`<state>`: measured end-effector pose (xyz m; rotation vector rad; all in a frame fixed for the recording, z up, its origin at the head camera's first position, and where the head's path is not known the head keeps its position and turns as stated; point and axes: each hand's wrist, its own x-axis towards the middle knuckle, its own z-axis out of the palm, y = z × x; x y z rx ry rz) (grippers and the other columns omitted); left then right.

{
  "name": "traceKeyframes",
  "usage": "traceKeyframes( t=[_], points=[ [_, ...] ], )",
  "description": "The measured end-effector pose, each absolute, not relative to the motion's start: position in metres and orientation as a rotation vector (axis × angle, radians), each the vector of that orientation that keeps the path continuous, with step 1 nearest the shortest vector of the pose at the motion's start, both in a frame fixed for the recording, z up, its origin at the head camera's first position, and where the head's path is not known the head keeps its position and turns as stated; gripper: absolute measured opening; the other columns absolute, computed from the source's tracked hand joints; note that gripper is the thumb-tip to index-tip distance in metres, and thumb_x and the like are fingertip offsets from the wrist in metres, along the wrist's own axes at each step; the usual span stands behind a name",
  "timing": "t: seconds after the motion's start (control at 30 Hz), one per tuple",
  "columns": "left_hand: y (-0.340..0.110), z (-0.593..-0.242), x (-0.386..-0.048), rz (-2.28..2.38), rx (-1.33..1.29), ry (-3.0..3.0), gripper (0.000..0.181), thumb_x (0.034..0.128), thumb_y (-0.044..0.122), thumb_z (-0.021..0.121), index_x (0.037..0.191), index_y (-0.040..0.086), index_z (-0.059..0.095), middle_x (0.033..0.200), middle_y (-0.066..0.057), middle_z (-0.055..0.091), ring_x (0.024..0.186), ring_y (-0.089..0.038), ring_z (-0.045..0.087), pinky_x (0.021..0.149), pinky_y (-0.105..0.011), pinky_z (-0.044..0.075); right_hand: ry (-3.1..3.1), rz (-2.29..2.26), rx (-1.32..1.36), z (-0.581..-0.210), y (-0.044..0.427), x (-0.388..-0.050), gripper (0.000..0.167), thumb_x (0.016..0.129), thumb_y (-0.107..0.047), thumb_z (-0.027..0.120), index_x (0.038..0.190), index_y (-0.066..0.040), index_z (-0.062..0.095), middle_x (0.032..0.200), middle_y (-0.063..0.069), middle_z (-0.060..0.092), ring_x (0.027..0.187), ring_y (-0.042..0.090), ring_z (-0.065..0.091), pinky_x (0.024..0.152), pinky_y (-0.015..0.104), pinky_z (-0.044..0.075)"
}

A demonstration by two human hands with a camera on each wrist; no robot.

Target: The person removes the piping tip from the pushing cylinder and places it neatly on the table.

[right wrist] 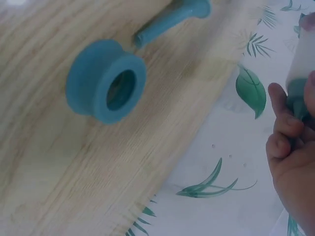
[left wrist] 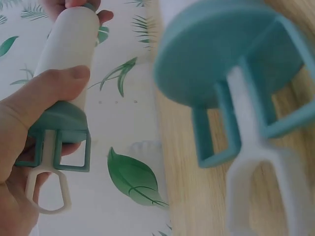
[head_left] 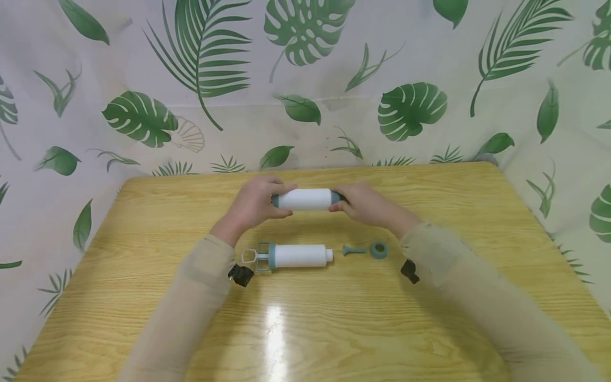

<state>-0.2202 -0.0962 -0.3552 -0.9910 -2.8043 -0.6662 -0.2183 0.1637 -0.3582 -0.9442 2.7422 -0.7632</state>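
Observation:
Both hands hold a white icing syringe [head_left: 304, 199] level above the far part of the table. My left hand [head_left: 253, 201] grips it round its teal finger-grip cap [left wrist: 61, 118], and a white plunger ring [left wrist: 48, 194] sticks out below in the left wrist view. At the other end, my right hand [head_left: 367, 204] pinches the teal tip [right wrist: 297, 93], which its fingers partly cover. A second icing syringe [head_left: 300, 255] lies on the table nearer the body. To its right lie a small teal nozzle [head_left: 354, 250] and a teal collar ring [head_left: 379, 250].
The wooden table [head_left: 334, 329] reaches back to a leaf-printed cloth [head_left: 334, 122], which hangs behind it and at both sides. A black wrist camera [head_left: 241, 275] sits at the left sleeve, another [head_left: 409, 271] at the right.

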Motion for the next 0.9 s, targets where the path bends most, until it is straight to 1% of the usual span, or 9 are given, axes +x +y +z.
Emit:
traceKeyframes(
  t=[0.2, 0.27, 0.43, 0.53, 0.67, 0.77, 0.8, 0.9],
  points=[
    [-0.097, -0.348, -0.221, -0.870, -0.892, -2.915, 0.053, 0.0728, 0.025, 0.084, 0.121, 0.012, 0.068, 0.113, -0.009, 0.066, 0.098, -0.022, 0.059, 0.077, -0.035, 0.051, 2.813, -0.743, -0.964, -0.358, 0.161, -0.214, 0.031, 0.094, -0.016, 0.061, 0.117, 0.005, 0.058, 0.095, 0.010, 0.067, 0.077, 0.019, 0.059, 0.068, 0.035, 0.050],
    [-0.097, -0.347, -0.222, -0.937, -0.874, -2.922, 0.053, 0.0719, 0.025, 0.085, 0.120, 0.011, 0.068, 0.112, -0.008, 0.067, 0.095, -0.021, 0.059, 0.076, -0.035, 0.051, 2.846, -0.729, -1.003, -0.358, 0.162, -0.214, 0.029, 0.094, -0.016, 0.061, 0.115, 0.004, 0.058, 0.095, 0.010, 0.066, 0.079, 0.020, 0.059, 0.069, 0.036, 0.050],
    [-0.096, -0.347, -0.224, -1.099, -0.818, -2.933, 0.052, 0.0702, 0.024, 0.086, 0.118, 0.011, 0.069, 0.111, -0.006, 0.068, 0.091, -0.020, 0.060, 0.073, -0.033, 0.052, 3.008, -0.629, -1.256, -0.362, 0.165, -0.213, 0.028, 0.091, -0.015, 0.065, 0.108, 0.006, 0.059, 0.092, 0.014, 0.065, 0.080, 0.025, 0.063, 0.070, 0.037, 0.054],
    [-0.095, -0.349, -0.225, -1.058, -0.836, -2.936, 0.051, 0.0709, 0.024, 0.086, 0.118, 0.011, 0.069, 0.112, -0.005, 0.068, 0.093, -0.019, 0.060, 0.075, -0.033, 0.051, 3.049, -0.538, -1.335, -0.364, 0.167, -0.213, 0.029, 0.089, -0.014, 0.067, 0.107, 0.007, 0.058, 0.094, 0.016, 0.065, 0.083, 0.027, 0.064, 0.072, 0.038, 0.055],
    [-0.092, -0.352, -0.224, -0.875, -0.944, -2.897, 0.049, 0.0726, 0.023, 0.084, 0.118, 0.012, 0.069, 0.112, -0.007, 0.068, 0.099, -0.022, 0.060, 0.080, -0.035, 0.051, 2.933, -0.494, -1.194, -0.362, 0.169, -0.213, 0.031, 0.089, -0.017, 0.069, 0.108, 0.004, 0.056, 0.094, 0.012, 0.062, 0.082, 0.023, 0.060, 0.071, 0.036, 0.052],
    [-0.092, -0.354, -0.223, -0.762, -1.007, -2.850, 0.049, 0.0725, 0.021, 0.085, 0.118, 0.012, 0.070, 0.111, -0.007, 0.067, 0.099, -0.023, 0.061, 0.082, -0.036, 0.051, 2.780, -0.583, -1.052, -0.360, 0.170, -0.215, 0.029, 0.092, -0.022, 0.065, 0.109, 0.000, 0.056, 0.092, 0.008, 0.060, 0.078, 0.020, 0.055, 0.068, 0.035, 0.048],
    [-0.093, -0.355, -0.222, -0.727, -1.021, -2.831, 0.049, 0.0722, 0.021, 0.085, 0.118, 0.012, 0.070, 0.110, -0.007, 0.067, 0.098, -0.023, 0.061, 0.082, -0.036, 0.051, 2.726, -0.630, -1.014, -0.360, 0.171, -0.216, 0.028, 0.094, -0.024, 0.063, 0.109, 0.000, 0.057, 0.092, 0.008, 0.060, 0.077, 0.019, 0.053, 0.067, 0.035, 0.047],
    [-0.094, -0.357, -0.221, -0.596, -1.089, -2.724, 0.050, 0.0703, 0.020, 0.086, 0.117, 0.014, 0.071, 0.107, -0.006, 0.067, 0.095, -0.024, 0.061, 0.082, -0.035, 0.051, 2.561, -0.760, -0.922, -0.360, 0.172, -0.220, 0.028, 0.097, -0.025, 0.058, 0.110, -0.001, 0.058, 0.095, 0.012, 0.062, 0.078, 0.019, 0.057, 0.068, 0.035, 0.050]
  ],
)
